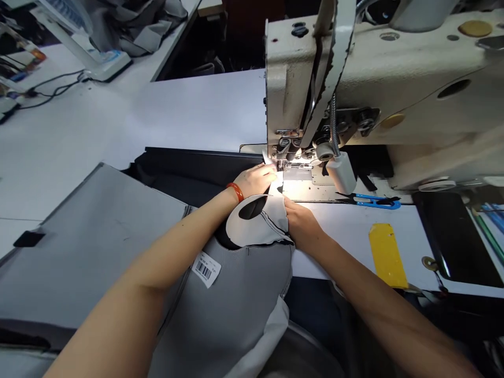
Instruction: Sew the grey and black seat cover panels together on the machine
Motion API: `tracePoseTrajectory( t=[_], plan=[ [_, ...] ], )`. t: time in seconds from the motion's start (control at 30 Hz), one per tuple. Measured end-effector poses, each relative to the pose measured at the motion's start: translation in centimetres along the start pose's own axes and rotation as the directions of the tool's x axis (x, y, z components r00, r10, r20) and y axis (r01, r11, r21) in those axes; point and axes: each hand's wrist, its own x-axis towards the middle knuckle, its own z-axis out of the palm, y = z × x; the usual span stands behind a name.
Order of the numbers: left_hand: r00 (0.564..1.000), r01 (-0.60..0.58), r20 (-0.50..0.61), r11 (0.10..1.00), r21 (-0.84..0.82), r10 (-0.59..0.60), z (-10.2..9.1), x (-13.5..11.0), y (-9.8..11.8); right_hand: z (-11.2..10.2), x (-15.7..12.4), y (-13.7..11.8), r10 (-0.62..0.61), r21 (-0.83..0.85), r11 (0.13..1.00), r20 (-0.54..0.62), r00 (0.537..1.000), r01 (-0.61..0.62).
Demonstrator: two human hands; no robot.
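A large grey fabric piece (232,278) with a black outer side lies across the table and hangs over its front edge. Its curved white-grey edge section, with an oval opening, is bunched up before the sewing machine (291,157). My left hand (258,179), with an orange-red bracelet at the wrist, has its fingers closed on the fabric just left of the lit presser foot. My right hand (303,223) grips the fabric's right edge below the needle area, its fingertips partly hidden behind the cloth. A barcode label (206,269) is attached to the grey side.
Blue thread snips (376,201) lie right of the needle plate. Nearby are a yellow card (388,255), a dark phone-like slab (459,239) and pens. At the back left stand a white fan (92,63) and piled grey cloth (142,26).
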Motion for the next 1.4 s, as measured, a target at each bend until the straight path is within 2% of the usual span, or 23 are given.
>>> tracePoseTrajectory(
  t=[0.07,0.17,0.23,0.33,0.47,0.63,0.83,0.97,1.13,1.33,1.4],
  plan=[
    [1.000,0.029,-0.009,1.000,0.008,-0.029,0.1,0.0,0.1,-0.6,-0.4,-0.4,0.017,-0.114,0.993,-0.107,0.994,-0.029],
    [0.999,0.032,-0.010,0.999,0.012,-0.032,-0.1,0.1,0.3,-1.1,-0.5,-0.2,0.099,-0.287,0.936,-0.345,0.933,-0.205],
    [1.000,0.003,-0.010,1.000,0.005,-0.003,-0.2,0.1,0.4,-1.2,-0.1,0.5,0.129,-0.350,0.896,-0.382,0.915,-0.273],
    [1.000,-0.025,-0.012,1.000,-0.011,0.025,-0.3,0.1,0.3,-1.2,0.5,1.5,0.149,-0.403,0.861,-0.382,0.912,-0.309],
    [0.999,0.022,0.040,0.999,-0.024,-0.021,-0.1,-0.1,0.5,-1.1,0.5,2.0,0.091,-0.435,0.860,-0.384,0.919,-0.267],
    [0.999,-0.003,0.042,1.000,-0.021,0.004,-0.4,-0.7,0.8,-1.1,0.2,2.0,0.039,-0.481,0.841,-0.404,0.914,-0.248],
    [0.998,-0.035,0.051,0.999,-0.027,0.036,-1.0,-0.7,1.2,-1.3,0.3,2.0,0.049,-0.467,0.850,-0.392,0.919,-0.244],
    [0.999,-0.026,0.037,0.998,-0.054,0.028,-1.0,-0.9,1.2,-1.4,0.1,1.2,0.028,-0.468,0.850,-0.422,0.906,-0.244],
    [0.998,0.018,0.055,0.995,-0.094,-0.013,-1.1,-1.4,1.3,-1.0,-0.2,-0.3,-0.029,-0.387,0.918,-0.286,0.958,-0.087],
    [0.997,0.032,0.070,0.994,-0.102,-0.025,-1.9,0.0,1.0,-0.9,0.2,-0.6,0.018,-0.279,0.955,-0.275,0.961,-0.098],
    [0.997,0.038,0.067,0.995,-0.090,-0.032,-2.1,0.7,0.9,-1.1,0.5,-0.6,0.037,-0.210,0.974,-0.232,0.972,-0.087]
  ],
)
